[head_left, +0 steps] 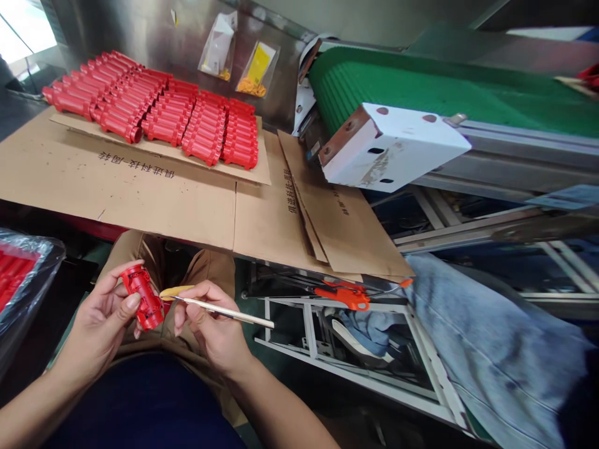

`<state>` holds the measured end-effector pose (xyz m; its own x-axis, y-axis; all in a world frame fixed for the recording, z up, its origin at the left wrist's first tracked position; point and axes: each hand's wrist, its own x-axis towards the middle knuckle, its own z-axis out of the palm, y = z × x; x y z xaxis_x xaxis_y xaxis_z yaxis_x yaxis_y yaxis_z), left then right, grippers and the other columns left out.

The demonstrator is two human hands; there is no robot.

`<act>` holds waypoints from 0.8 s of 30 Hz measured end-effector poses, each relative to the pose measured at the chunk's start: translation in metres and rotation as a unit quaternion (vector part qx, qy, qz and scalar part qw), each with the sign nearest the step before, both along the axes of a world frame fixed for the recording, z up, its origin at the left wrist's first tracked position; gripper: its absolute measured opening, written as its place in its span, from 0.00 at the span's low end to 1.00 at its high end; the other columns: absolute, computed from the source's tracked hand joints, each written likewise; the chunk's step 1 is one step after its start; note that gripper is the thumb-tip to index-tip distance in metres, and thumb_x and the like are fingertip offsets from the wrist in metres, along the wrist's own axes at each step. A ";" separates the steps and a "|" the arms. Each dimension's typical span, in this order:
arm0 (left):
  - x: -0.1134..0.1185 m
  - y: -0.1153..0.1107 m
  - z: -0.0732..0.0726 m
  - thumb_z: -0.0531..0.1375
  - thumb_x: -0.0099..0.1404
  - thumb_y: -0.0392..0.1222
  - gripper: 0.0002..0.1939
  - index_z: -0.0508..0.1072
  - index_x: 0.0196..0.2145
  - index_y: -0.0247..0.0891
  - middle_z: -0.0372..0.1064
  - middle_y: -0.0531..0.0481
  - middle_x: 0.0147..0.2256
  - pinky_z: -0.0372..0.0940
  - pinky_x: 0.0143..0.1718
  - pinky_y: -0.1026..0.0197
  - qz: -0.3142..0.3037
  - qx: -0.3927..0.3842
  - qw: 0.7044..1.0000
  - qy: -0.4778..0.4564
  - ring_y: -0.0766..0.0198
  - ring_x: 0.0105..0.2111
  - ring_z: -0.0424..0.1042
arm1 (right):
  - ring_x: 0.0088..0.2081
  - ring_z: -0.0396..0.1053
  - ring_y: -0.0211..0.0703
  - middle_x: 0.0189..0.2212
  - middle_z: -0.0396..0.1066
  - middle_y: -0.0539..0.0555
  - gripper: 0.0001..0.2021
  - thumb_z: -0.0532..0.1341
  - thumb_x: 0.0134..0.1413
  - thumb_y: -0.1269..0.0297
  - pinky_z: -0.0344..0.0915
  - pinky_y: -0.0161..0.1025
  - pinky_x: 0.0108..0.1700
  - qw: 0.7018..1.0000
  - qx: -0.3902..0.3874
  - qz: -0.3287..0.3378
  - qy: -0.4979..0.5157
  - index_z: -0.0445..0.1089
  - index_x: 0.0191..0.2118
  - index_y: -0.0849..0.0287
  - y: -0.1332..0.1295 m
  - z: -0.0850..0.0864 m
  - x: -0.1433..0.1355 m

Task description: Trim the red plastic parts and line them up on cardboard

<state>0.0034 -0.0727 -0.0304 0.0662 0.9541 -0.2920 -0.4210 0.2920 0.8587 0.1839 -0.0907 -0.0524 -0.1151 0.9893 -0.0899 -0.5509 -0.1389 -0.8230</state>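
My left hand (pixel 100 318) is closed around a red plastic cylindrical part (pixel 144 296), holding it tilted above my lap. My right hand (pixel 213 324) pinches a thin pale stick (pixel 234 313) with a dark tip that points at the red part. A yellow finger cover (pixel 175 291) shows on one finger of my right hand, close to the part's right side. Rows of similar red parts (pixel 161 112) lie on a cardboard sheet (pixel 262 163) at the upper left of the table.
Two small plastic bags (pixel 256 70) with orange bits lie behind the cardboard. At the right stands a green conveyor (pixel 421 87) with a white metal bracket (pixel 393 149). Orange-handled scissors (pixel 344 294) rest below the table edge. A person's denim-clad leg (pixel 486 343) is at right.
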 end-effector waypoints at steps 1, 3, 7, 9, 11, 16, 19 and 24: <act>0.000 -0.001 0.000 0.75 0.64 0.45 0.25 0.79 0.58 0.45 0.76 0.51 0.33 0.70 0.21 0.67 0.002 0.003 1.000 0.012 0.65 0.24 0.72 | 0.26 0.72 0.38 0.28 0.79 0.51 0.17 0.75 0.61 0.50 0.74 0.37 0.31 1.000 -0.007 0.001 0.015 0.75 0.42 0.56 0.001 0.000 0.000; -0.001 -0.002 0.001 0.75 0.64 0.46 0.26 0.79 0.59 0.46 0.77 0.51 0.33 0.71 0.23 0.66 0.000 0.006 0.999 0.037 0.64 0.25 0.73 | 0.28 0.72 0.39 0.29 0.79 0.52 0.16 0.76 0.60 0.51 0.73 0.37 0.31 0.999 -0.027 0.002 0.040 0.75 0.42 0.56 0.001 0.001 -0.001; -0.002 -0.005 0.003 0.76 0.62 0.46 0.27 0.80 0.58 0.46 0.78 0.49 0.36 0.75 0.30 0.64 -0.001 0.021 0.997 0.080 0.61 0.29 0.76 | 0.29 0.70 0.38 0.29 0.78 0.52 0.16 0.77 0.58 0.52 0.73 0.37 0.32 0.996 -0.068 0.004 0.064 0.76 0.41 0.56 0.002 0.007 0.000; -0.002 -0.007 0.004 0.76 0.61 0.45 0.25 0.82 0.56 0.47 0.79 0.48 0.38 0.75 0.32 0.63 0.012 0.032 0.994 0.106 0.60 0.31 0.76 | 0.29 0.69 0.38 0.30 0.78 0.52 0.15 0.77 0.58 0.53 0.73 0.37 0.33 0.993 -0.086 0.010 0.075 0.76 0.41 0.56 0.003 0.010 0.001; -0.002 -0.009 0.004 0.77 0.60 0.45 0.24 0.83 0.54 0.48 0.79 0.47 0.40 0.76 0.33 0.62 0.019 0.049 0.990 0.133 0.59 0.32 0.77 | 0.30 0.68 0.37 0.32 0.79 0.52 0.14 0.77 0.59 0.54 0.72 0.36 0.34 0.990 -0.105 0.018 0.091 0.77 0.41 0.56 0.003 0.012 0.001; -0.002 -0.013 -0.003 0.75 0.62 0.44 0.20 0.83 0.53 0.50 0.81 0.46 0.49 0.76 0.46 0.59 0.028 0.098 0.975 0.197 0.55 0.43 0.80 | 0.31 0.66 0.36 0.41 0.83 0.55 0.13 0.77 0.59 0.56 0.68 0.35 0.35 0.980 -0.141 0.032 0.137 0.77 0.43 0.55 0.003 0.013 0.000; -0.002 -0.015 -0.008 0.75 0.63 0.44 0.18 0.84 0.51 0.50 0.82 0.45 0.50 0.74 0.53 0.55 0.033 0.112 0.972 0.202 0.52 0.47 0.80 | 0.31 0.64 0.36 0.42 0.83 0.55 0.13 0.77 0.59 0.56 0.66 0.35 0.33 0.979 -0.138 0.035 0.146 0.77 0.44 0.53 0.002 0.014 -0.001; -0.006 -0.007 -0.011 0.76 0.63 0.43 0.23 0.82 0.55 0.50 0.83 0.47 0.45 0.75 0.50 0.59 0.031 0.066 0.989 0.132 0.56 0.44 0.82 | 0.23 0.61 0.36 0.32 0.81 0.53 0.16 0.70 0.66 0.44 0.61 0.32 0.23 0.998 0.009 0.054 0.041 0.74 0.42 0.51 0.004 0.015 0.015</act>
<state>-0.0021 -0.0801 -0.0413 -0.0557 0.9850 -0.1630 -0.1913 0.1498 0.9700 0.1985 -0.0863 -0.0376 -0.2271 0.9722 -0.0574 -0.5995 -0.1860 -0.7784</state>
